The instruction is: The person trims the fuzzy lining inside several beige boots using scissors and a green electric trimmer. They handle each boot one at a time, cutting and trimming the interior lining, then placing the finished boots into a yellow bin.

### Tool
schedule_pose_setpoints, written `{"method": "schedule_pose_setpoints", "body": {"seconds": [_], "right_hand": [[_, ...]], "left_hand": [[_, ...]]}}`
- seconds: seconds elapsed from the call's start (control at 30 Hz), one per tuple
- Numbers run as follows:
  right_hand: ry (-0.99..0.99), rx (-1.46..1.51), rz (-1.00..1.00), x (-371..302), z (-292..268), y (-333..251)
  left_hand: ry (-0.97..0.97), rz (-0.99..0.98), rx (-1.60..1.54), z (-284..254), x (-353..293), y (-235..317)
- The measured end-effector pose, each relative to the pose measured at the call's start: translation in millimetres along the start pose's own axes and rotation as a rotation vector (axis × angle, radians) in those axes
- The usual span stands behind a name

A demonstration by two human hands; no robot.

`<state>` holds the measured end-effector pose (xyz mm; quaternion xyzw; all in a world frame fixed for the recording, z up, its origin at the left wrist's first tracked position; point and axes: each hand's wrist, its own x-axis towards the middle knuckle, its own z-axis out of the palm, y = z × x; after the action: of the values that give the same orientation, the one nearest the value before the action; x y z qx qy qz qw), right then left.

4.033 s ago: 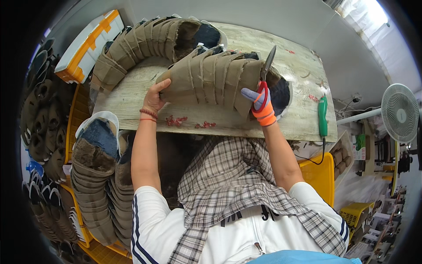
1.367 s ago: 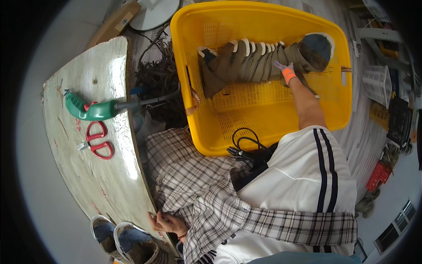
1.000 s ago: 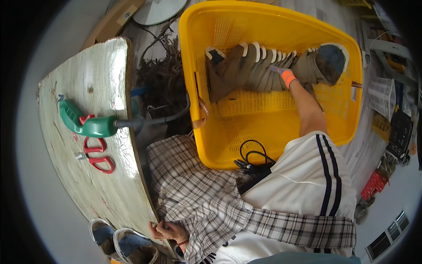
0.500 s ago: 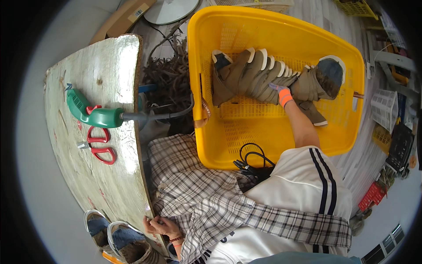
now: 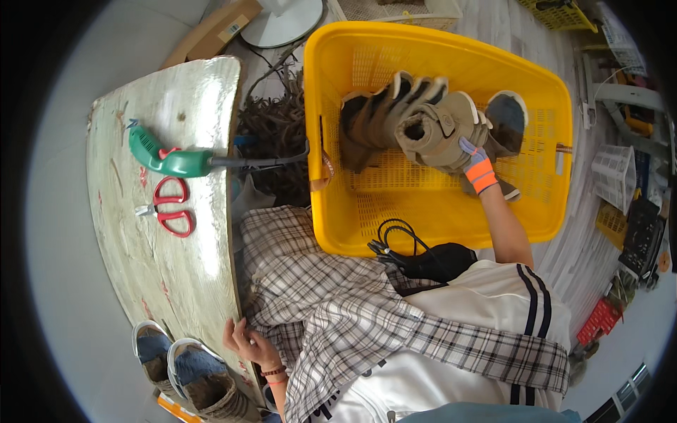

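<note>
My right hand [image 5: 477,163], in a grey-purple glove with an orange cuff, grips one end of a bunch of nested brown shoe uppers [image 5: 441,130] inside the yellow basket [image 5: 395,211]. The end piece is tilted so that its round opening faces up; the palm side of the glove is hidden. Another upper [image 5: 507,116] with a blue-grey lining and white rim lies just right of the bunch. Bare and empty, my left hand [image 5: 252,347] rests by the near edge of the wooden board [image 5: 190,275], its fingers loosely bent and apart.
A green corded trimmer [image 5: 173,162] and red-handled scissors [image 5: 171,206] lie on the board. Two stacks of uppers [image 5: 204,384] stand at its near left. Brown scraps [image 5: 278,130] fill the gap beside the basket. Black cables [image 5: 402,236] lie at the basket's near rim.
The uppers have been gathered leftward and tipped up, and the end one now shows its opening. My right hand has closed on them. My left hand's fingers have spread a little.
</note>
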<state>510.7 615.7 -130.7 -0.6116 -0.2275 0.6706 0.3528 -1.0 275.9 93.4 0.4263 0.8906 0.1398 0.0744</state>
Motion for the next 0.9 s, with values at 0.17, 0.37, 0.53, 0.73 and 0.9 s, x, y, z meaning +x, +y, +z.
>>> {"method": "schedule_pose_setpoints", "body": {"seconds": [0.17,0.37,0.53,0.73,0.9], "right_hand": [[-0.347,-1.231,-1.057,-53.8,83.0,-86.4],[-0.264,-0.383,-0.627,-189.7,217.6,-76.7],[-0.721,-0.628,-0.770,-256.5,337.5,-123.9],[-1.187,-1.042,-0.992,-271.6,524.9,-74.2],[-1.187,-0.794,-0.922,-264.4,626.0,-30.6]], "left_hand": [[-0.093,0.368,-0.346,7.5,61.8,97.2],[-0.171,0.793,-0.557,-12.7,96.0,121.9],[0.315,0.558,-0.368,-28.8,72.9,72.9],[0.086,0.023,-1.354,-41.6,25.8,-44.1],[0.245,-0.008,-1.771,-10.3,66.9,-132.8]]}}
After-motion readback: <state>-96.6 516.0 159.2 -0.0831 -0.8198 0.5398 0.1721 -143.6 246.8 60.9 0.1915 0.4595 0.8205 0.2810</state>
